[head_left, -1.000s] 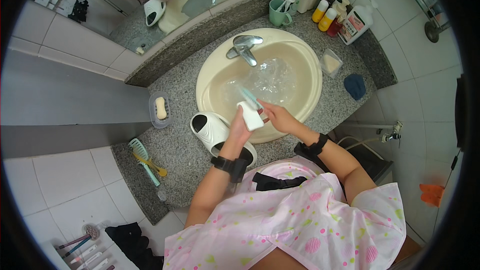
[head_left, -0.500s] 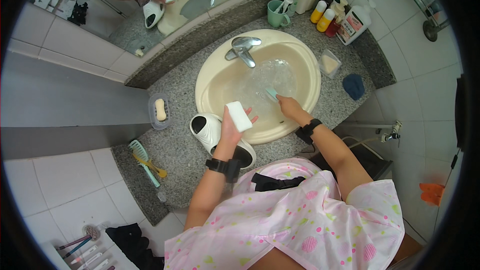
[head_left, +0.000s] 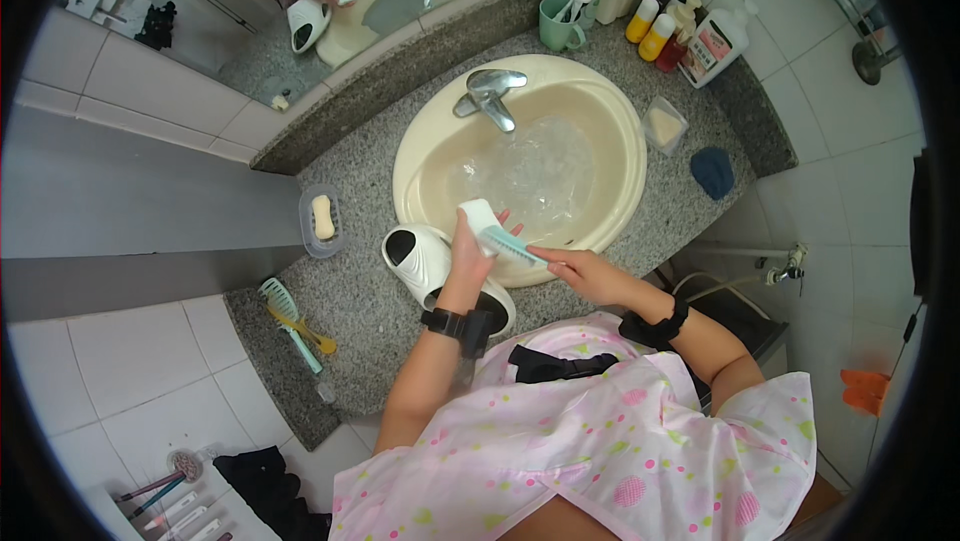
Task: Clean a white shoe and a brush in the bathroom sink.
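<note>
In my left hand (head_left: 468,263) a white rectangular block (head_left: 478,212), which looks like a bar of soap, lies over the near left rim of the basin. The fingers reach out past its far side. My right hand (head_left: 592,277) grips the handle of a pale teal brush (head_left: 515,246), and its bristle end rests against the block. Clear, rippled water (head_left: 535,176) stands in the cream basin (head_left: 618,203). Under my left forearm, a white shoe-like item (head_left: 425,263) with black openings sits on the counter's front edge, partly hidden.
A chrome faucet (head_left: 490,91) rises behind the basin. Left on the granite counter (head_left: 350,326) are a soap dish (head_left: 322,221) and a hairbrush (head_left: 290,321). A green mug (head_left: 558,26), several bottles (head_left: 657,39), a clear box (head_left: 664,126) and a dark blue cloth (head_left: 712,173) stand or lie right.
My right hand has lifted the brush out of the basin water and brought it left and nearer, onto the block. My left hand still holds the block, now tilted differently.
</note>
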A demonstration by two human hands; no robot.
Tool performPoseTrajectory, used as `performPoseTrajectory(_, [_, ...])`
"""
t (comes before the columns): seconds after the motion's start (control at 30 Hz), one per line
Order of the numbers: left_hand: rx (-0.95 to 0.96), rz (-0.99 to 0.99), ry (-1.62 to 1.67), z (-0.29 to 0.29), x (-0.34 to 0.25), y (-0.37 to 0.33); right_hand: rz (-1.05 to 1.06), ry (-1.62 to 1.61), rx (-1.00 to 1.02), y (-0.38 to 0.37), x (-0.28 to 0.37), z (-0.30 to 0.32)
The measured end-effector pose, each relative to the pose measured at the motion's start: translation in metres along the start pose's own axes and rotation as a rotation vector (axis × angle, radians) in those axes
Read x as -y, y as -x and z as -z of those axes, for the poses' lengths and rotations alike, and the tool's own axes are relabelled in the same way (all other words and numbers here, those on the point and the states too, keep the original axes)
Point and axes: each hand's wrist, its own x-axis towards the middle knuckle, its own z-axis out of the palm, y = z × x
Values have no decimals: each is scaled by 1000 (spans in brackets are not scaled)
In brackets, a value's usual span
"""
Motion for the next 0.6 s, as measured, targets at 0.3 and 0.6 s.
performPoseTrajectory(0.3, [87,93,-17,8,4,7,-112,235,-22,-23,12,-20])
performPoseTrajectory(0.6, [110,51,-215,1,-8,24,-322,-420,-33,-66,-46,-7])
